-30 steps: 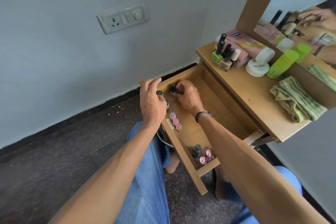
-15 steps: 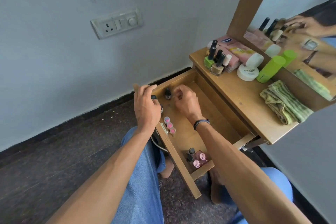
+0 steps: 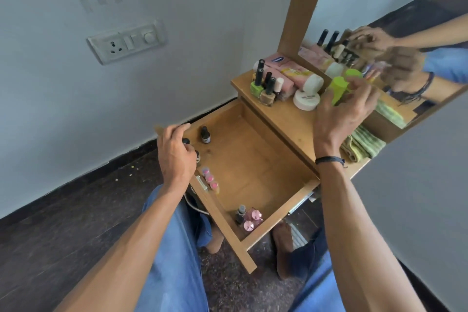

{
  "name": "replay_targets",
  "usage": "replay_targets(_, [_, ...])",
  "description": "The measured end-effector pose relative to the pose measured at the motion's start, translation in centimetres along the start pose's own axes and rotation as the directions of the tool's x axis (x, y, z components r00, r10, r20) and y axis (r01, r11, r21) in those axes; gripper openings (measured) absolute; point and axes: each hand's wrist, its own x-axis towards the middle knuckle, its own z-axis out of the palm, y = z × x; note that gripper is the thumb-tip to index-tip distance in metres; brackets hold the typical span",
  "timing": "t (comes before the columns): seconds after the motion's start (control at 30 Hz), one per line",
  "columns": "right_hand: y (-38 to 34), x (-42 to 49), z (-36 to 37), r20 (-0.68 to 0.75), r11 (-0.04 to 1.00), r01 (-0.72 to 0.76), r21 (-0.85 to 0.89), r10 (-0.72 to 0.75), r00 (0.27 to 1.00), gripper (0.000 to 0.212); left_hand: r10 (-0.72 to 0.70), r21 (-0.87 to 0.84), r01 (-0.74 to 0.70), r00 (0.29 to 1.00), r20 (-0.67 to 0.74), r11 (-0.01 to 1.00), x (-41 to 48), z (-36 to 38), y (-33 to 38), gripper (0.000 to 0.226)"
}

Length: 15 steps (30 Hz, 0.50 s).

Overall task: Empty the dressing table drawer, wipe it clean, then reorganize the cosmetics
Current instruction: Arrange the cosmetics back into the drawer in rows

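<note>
Found the drawer (image 3: pixel 253 170) pulled open at centre frame, below the front edge of the dressing table top (image 3: pixel 291 121). Noted inside it:
- one small dark bottle (image 3: pixel 205 135) upright near the upper left corner
- three pink-capped vials (image 3: pixel 209 178) in a row against the left wall
- a grey-capped bottle (image 3: pixel 240 213) and two pink bottles (image 3: pixel 251 219) clustered in the lower corner

Found the left hand (image 3: pixel 174 157) at the drawer's left wall, fingers curled round dark-capped bottles (image 3: pixel 186 140), with two caps showing at the fingers. Found the right hand (image 3: pixel 342 111) raised over the table top, right of centre, fingers spread wide and blurred, in front of the green bottle (image 3: pixel 338 88). Could not tell whether touching it.

Noted on the table top, upper centre, a cluster of nail polish bottles (image 3: pixel 264 86), with pink tubes (image 3: pixel 291 71) lying behind and a white round jar (image 3: pixel 305 99) just beside. Noted a green striped cloth (image 3: pixel 364 143) toward the right, partly behind the right wrist.

Recorded a mirror (image 3: pixel 379 20) at upper right, reflecting hands and bottles. Recorded a wall socket plate (image 3: pixel 126 42) at upper left. Observed blue-trousered legs along the bottom, bare feet on dark floor under the drawer.
</note>
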Motion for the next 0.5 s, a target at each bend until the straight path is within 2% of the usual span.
replay_targets(0.07, [1.1, 1.6, -0.6, 0.047, 0.994, -0.101, -0.042, 0.103, 0.994, 0.043, -0.007, -0.002, 0.007, 1.000, 0.003, 1.000, 0.1, 0.1, 0.1, 0.055])
replay_targets(0.13, [1.9, 2.6, -0.5, 0.160, 0.985, -0.138, -0.102, 0.153, 0.975, 0.053, -0.015, -0.006, 0.015, 1.000, 0.005, 1.000, 0.1, 0.1, 0.1, 0.055])
replay_targets(0.23, [2.1, 3.1, -0.1, 0.296, 0.966, -0.166, -0.197, 0.220, 0.930, 0.055, -0.015, 0.001, 0.015, 1.000, 0.003, 1.000, 0.0, 0.0, 0.2, 0.055])
replay_targets(0.5, [1.6, 2.7, 0.0, 0.329, 0.945, -0.161, -0.286, 0.255, 0.910, 0.047, -0.027, -0.011, 0.027, 1.000, 0.003, 1.000, 0.0, -0.1, 0.3, 0.052])
